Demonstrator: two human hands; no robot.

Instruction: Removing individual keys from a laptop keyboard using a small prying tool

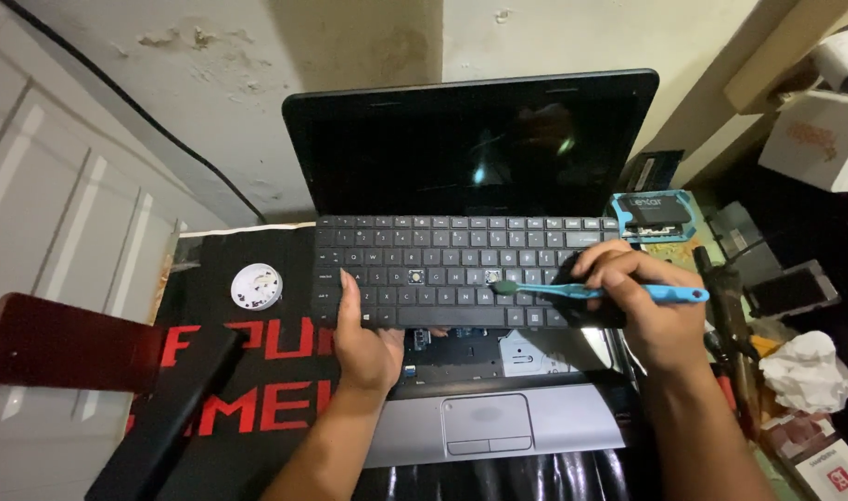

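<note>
An open black laptop (470,148) with a dark screen stands in the middle. Its black keyboard panel (442,250) is lifted loose from the base, so circuit parts (479,351) show below it. Two keycaps are off. My left hand (363,343) grips the panel's lower edge, thumb on the keys. My right hand (642,311) holds a blue toothbrush (609,293) with its bristle head on the keys near a bare key spot.
A small round white container (256,287) with tiny parts lies left on a black mat with red lettering (257,371). A long black bar (169,417) and a red object (53,343) lie at the left. Boxes, crumpled paper (807,371) and tools crowd the right.
</note>
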